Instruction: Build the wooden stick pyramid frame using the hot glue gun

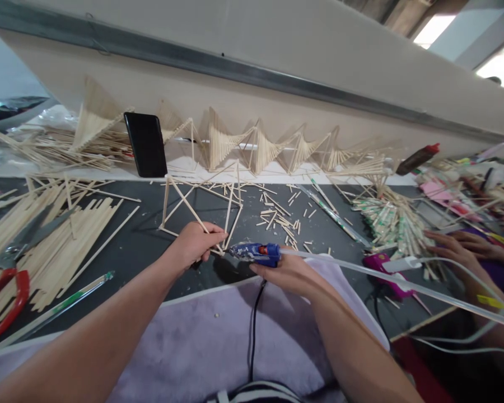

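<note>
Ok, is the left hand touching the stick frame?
Touching: the head view shows the left hand gripping the stick frame near its lower corner, with fingers against the sticks.

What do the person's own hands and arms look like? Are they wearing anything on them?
The left hand and right hand are bare, without gloves. No sleeves, watches or bracelets show. Some fingers are hidden, so rings can't be ruled out.
</note>
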The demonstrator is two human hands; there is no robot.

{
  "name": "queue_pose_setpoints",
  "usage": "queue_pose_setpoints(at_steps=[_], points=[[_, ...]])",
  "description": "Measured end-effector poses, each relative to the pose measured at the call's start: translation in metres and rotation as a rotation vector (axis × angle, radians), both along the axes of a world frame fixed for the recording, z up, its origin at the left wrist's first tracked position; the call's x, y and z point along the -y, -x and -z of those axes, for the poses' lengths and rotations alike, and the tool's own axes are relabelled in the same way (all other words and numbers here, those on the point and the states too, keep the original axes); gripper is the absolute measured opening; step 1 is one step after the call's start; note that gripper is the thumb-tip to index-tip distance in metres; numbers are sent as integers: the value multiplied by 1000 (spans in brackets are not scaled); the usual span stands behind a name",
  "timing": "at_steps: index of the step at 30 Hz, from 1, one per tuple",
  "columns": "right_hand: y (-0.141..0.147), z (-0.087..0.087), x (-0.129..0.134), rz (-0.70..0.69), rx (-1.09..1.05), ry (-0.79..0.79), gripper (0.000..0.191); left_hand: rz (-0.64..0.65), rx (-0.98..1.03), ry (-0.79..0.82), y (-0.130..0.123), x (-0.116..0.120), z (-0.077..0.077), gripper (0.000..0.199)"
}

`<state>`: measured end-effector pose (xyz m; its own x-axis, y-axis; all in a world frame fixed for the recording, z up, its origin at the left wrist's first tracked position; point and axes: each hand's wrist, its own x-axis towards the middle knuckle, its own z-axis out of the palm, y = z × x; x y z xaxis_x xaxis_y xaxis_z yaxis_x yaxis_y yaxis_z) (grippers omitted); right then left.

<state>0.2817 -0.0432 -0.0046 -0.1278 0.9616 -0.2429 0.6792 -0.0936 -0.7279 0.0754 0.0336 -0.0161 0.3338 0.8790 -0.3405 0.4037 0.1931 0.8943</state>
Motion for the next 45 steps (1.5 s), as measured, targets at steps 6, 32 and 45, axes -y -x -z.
queue_pose_setpoints(at_steps=[6,32,45], points=[[-5,4,-6,111,-111,117,27,-22,20,-14,5,-6,3,36],[-10,7,-61,316,-300,308,38,-38,97,-42,20,-14,0,29],[43,-7,-25,97,-49,-139,20,-47,170,5,24,-16,-14,41]])
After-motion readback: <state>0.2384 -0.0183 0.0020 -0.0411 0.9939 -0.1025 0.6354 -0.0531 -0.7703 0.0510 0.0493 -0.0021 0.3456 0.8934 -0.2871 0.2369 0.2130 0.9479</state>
